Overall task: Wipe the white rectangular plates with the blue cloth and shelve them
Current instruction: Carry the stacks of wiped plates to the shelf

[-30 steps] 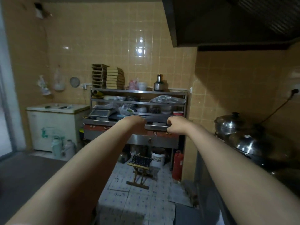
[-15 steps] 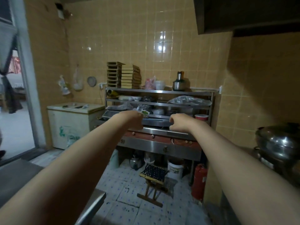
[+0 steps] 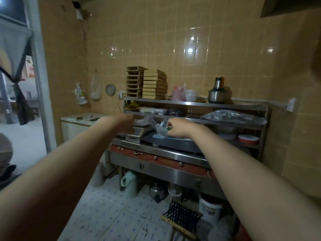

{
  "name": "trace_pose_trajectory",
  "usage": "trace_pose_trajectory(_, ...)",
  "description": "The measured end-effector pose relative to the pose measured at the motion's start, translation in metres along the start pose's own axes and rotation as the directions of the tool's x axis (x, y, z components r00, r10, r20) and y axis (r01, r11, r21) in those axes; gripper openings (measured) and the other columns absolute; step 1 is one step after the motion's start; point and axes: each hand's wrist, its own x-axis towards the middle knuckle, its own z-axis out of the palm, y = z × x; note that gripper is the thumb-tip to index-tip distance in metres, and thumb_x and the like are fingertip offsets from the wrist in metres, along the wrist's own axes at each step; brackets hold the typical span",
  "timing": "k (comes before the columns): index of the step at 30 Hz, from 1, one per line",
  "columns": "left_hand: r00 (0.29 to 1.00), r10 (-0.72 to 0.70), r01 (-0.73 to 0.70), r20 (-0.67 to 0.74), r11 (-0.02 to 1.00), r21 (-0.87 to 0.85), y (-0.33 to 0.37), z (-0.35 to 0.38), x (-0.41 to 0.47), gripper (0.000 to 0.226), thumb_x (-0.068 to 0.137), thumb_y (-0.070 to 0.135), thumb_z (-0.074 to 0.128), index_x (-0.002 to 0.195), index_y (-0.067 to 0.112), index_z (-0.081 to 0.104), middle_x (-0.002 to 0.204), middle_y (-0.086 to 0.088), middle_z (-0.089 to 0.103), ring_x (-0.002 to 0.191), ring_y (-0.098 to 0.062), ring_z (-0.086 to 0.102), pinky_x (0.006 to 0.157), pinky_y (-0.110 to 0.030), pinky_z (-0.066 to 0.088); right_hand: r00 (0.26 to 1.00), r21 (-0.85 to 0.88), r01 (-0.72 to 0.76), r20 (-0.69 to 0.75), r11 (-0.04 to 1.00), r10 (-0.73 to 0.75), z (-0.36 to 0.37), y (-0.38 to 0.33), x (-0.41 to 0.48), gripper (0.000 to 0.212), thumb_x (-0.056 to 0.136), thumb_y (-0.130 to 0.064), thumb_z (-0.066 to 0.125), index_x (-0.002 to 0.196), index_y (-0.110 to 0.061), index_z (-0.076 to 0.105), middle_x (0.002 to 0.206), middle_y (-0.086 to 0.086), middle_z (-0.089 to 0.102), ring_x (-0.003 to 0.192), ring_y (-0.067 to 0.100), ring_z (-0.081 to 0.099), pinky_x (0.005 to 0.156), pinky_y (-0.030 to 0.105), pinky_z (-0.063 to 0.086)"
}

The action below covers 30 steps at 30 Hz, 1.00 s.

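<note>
Head view: a steel rack [image 3: 194, 103] stands ahead, both arms reaching toward it. Left hand [image 3: 121, 123] and right hand [image 3: 179, 127] have curled fingers; what they hold cannot be told. A blue cloth [image 3: 157, 136] lies just below the right hand; plates cannot be made out.

Glossy tan-yellow wall tiles [image 3: 191, 58] rise behind the silver-grey steel rack [image 3: 191, 103]. Tan-brown boxes [image 3: 154, 84] are stacked on top of it, and a red-rimmed white bowl [image 3: 248, 139] sits at the right end of its lowest shelf. Below it runs a red band [image 3: 156, 158]. Under it are a mint-green jug [image 3: 129, 184], a stool [image 3: 182, 214] with black netting, and pale floor tiles [image 3: 107, 206] dotted blue.
</note>
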Motion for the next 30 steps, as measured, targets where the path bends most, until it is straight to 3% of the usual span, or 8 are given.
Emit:
trace_pose_trajectory(4, 0.999, -0.042, 0.041, 0.014, 0.998, 0.048, -0.029, 0.013, 0.031, 0.040, 0.094, 0.027, 0.047, 0.130, 0.010, 0.047, 0.127, -0.013, 0.055, 0.111, -0.028, 0.054, 0.079, -0.031, 0.041, 0.996, 0.061, 0.080, 0.026, 0.995, -0.081, 0.011, -0.006, 0.064, 0.038, 0.091, -0.022, 0.053, 0.127, -0.011, 0.049, 0.122, 0.008, 0.054, 0.100, 0.022, 0.053, 0.078, 0.033, 0.044)
trace_pose_trajectory(8, 0.991, -0.105, 0.104, 0.082, 0.994, 0.019, -0.066, 0.036, 0.066, 0.040, 0.094, 0.029, 0.049, 0.130, 0.012, 0.047, 0.129, -0.014, 0.053, 0.116, -0.029, 0.051, 0.093, -0.033, 0.043, 0.973, 0.031, 0.203, 0.105, 0.979, -0.205, 0.033, -0.013, 0.134, 0.027, 0.093, -0.018, 0.050, 0.113, -0.004, 0.058, 0.114, 0.016, 0.059, 0.105, 0.032, 0.057, 0.077, 0.038, 0.045)
trace_pose_trajectory(13, 0.954, -0.275, 0.271, 0.116, 0.961, 0.051, -0.116, 0.069, 0.113, 0.035, 0.091, 0.025, 0.052, 0.124, 0.014, 0.052, 0.126, -0.012, 0.054, 0.113, -0.028, 0.052, 0.094, -0.032, 0.043, 0.934, 0.075, 0.324, 0.136, 0.943, -0.331, 0.059, -0.016, 0.231, 0.033, 0.093, -0.018, 0.050, 0.122, -0.004, 0.056, 0.122, 0.016, 0.058, 0.110, 0.030, 0.056, 0.093, 0.043, 0.047)
trace_pose_trajectory(19, 0.849, -0.511, 0.501, 0.133, 0.859, 0.101, -0.160, 0.092, 0.162, 0.032, 0.094, 0.027, 0.048, 0.123, 0.016, 0.053, 0.124, -0.008, 0.056, 0.111, -0.026, 0.053, 0.084, -0.027, 0.039, 0.860, 0.110, 0.474, 0.153, 0.873, -0.487, 0.088, -0.033, 0.358, 0.042, 0.093, -0.022, 0.049, 0.132, -0.006, 0.048, 0.130, 0.012, 0.053, 0.112, 0.026, 0.053, 0.089, 0.035, 0.045)
trace_pose_trajectory(22, 0.780, -0.607, 0.597, 0.150, 0.794, 0.111, -0.175, 0.105, 0.176, 0.031, 0.093, 0.028, 0.047, 0.119, 0.013, 0.056, 0.123, -0.008, 0.056, 0.112, -0.027, 0.053, 0.089, -0.031, 0.041, 0.819, 0.152, 0.537, 0.140, 0.830, -0.556, 0.105, -0.055, 0.410, 0.041, 0.093, -0.024, 0.048, 0.130, -0.007, 0.048, 0.126, 0.011, 0.055, 0.108, 0.025, 0.054, 0.084, 0.032, 0.045)
trace_pose_trajectory(27, 0.677, -0.692, 0.680, 0.252, 0.719, 0.144, -0.209, 0.117, 0.185, 0.034, 0.094, 0.027, 0.046, 0.123, 0.010, 0.056, 0.123, -0.010, 0.056, 0.109, -0.026, 0.055, 0.083, -0.030, 0.042, 0.718, 0.214, 0.653, 0.133, 0.727, -0.684, 0.138, -0.112, 0.465, 0.043, 0.092, -0.023, 0.050, 0.132, -0.010, 0.047, 0.133, 0.011, 0.052, 0.115, 0.025, 0.051, 0.079, 0.025, 0.038)
trace_pose_trajectory(30, 0.635, -0.717, 0.706, 0.288, 0.690, 0.160, -0.240, 0.126, 0.192, 0.035, 0.095, 0.029, 0.046, 0.123, 0.010, 0.055, 0.122, -0.009, 0.057, 0.095, -0.021, 0.052, 0.081, -0.028, 0.040, 0.665, 0.227, 0.705, 0.118, 0.672, -0.738, 0.152, -0.155, 0.499, 0.044, 0.092, -0.022, 0.050, 0.134, -0.010, 0.045, 0.135, 0.010, 0.050, 0.116, 0.025, 0.050, 0.080, 0.026, 0.038)
